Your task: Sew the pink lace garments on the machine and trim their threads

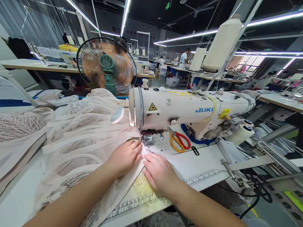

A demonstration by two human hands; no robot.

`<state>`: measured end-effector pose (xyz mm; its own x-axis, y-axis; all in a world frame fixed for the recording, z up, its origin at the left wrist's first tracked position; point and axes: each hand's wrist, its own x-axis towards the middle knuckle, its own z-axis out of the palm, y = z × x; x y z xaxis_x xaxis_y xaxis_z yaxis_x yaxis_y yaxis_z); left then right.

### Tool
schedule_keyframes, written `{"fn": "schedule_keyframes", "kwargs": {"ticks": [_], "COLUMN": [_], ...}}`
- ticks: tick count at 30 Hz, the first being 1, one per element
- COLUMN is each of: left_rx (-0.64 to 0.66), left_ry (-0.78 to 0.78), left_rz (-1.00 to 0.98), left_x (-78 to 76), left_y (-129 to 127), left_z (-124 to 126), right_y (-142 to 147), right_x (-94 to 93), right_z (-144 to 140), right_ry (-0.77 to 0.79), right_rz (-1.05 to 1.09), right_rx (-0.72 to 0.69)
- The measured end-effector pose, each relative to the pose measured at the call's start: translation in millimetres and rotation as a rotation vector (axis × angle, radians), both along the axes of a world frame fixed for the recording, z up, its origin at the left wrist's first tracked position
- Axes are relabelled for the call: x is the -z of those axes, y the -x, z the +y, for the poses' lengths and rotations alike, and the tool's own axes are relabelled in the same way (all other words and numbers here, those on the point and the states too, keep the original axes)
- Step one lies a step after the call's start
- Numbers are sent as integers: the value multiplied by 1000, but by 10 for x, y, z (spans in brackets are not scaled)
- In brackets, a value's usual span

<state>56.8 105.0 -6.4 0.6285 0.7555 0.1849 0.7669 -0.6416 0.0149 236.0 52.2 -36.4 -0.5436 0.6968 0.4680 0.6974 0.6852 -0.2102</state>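
Pressing flat — two open hands, left hand (124,157) and right hand (159,172) — on one fabric piece (94,148) beside one sewing machine (189,110).

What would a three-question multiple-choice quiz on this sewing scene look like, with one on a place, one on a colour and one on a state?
1. Where do the scissors lie?
A. On the machine bed under the arm of the sewing machine
B. On the fan
C. In the left hand

2. What colours are the scissor handles?
A. Blue and green
B. Orange and red
C. Black and white

3. How are the hands placed?
A. Both lifted in the air
B. One holding the scissors
C. Both flat on the fabric by the needle

Answers:
1. A, they rest on the bed right of the needle.
2. B, one loop is orange, the other red.
3. C, the left hand and right hand press palm down on the cloth.
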Motion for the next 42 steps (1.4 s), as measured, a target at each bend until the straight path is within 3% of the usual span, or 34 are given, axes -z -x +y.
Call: {"fn": "schedule_keyframes", "kwargs": {"ticks": [14,42], "left_rx": [-34,-45], "left_ry": [83,69], "left_rz": [-20,47], "left_x": [-18,-51], "left_y": [38,9], "left_z": [-43,30], "right_y": [-10,3], "right_x": [-17,-20], "right_z": [10,7], "right_ry": [-16,-47], "right_rz": [48,131], "right_rx": [15,20]}}
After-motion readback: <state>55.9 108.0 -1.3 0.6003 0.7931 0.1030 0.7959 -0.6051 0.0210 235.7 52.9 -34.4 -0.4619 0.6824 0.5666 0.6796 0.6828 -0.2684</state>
